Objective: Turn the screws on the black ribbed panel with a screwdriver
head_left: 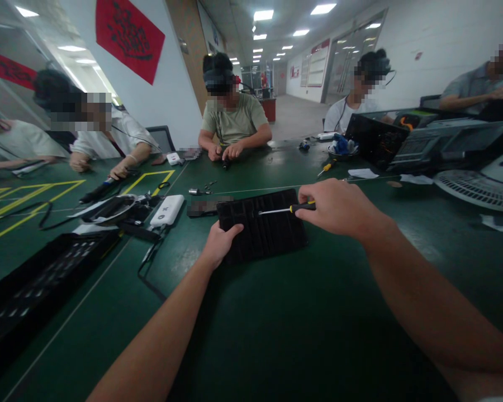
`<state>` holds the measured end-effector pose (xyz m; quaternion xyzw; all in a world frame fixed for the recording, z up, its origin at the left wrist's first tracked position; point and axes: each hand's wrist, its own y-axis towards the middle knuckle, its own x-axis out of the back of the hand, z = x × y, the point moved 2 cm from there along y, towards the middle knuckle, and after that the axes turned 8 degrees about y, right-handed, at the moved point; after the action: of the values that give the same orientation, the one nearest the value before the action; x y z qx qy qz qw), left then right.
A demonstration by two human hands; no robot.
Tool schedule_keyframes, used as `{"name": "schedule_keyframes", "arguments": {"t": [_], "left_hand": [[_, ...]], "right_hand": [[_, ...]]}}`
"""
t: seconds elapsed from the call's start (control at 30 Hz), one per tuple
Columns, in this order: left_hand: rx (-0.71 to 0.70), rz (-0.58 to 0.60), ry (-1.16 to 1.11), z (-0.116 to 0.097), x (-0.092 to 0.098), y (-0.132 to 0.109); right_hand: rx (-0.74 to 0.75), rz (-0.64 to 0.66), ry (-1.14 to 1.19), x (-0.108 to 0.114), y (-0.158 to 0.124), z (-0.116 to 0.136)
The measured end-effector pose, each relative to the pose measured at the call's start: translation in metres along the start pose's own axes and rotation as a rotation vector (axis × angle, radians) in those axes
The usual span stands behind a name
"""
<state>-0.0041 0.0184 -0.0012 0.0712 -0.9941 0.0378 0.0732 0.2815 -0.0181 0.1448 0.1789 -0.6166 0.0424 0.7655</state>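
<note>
A black rectangular plastic panel (272,237) with raised ribs and recesses is in front of me, tilted slightly on the green table. My left hand (222,241) grips its left edge, thumb on top and the other fingers hidden behind. In my right hand (343,204) is a screwdriver (276,211) with a black and yellow handle, held nearly level between thumb and fingers. Its metal shaft reaches left across the panel, with the tip at a small spot near the middle. Whether a screw sits there is too small to tell.
Left of the panel lie a dark phone-like slab (201,207), a white power bank (167,211) with a cable, and a long black tray (54,279). Small metal parts (199,191) lie beyond. To the right are a yellow screwdriver (327,167) and a white fan grille (478,187). Several people sit around.
</note>
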Motion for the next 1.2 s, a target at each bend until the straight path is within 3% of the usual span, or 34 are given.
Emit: {"name": "schedule_keyframes", "arguments": {"t": [1.2], "left_hand": [[-0.002,0.028,0.001,0.0026,0.0019,0.0004]], "right_hand": [[0.007,0.045,0.025,-0.0033,0.0012,0.0025]]}}
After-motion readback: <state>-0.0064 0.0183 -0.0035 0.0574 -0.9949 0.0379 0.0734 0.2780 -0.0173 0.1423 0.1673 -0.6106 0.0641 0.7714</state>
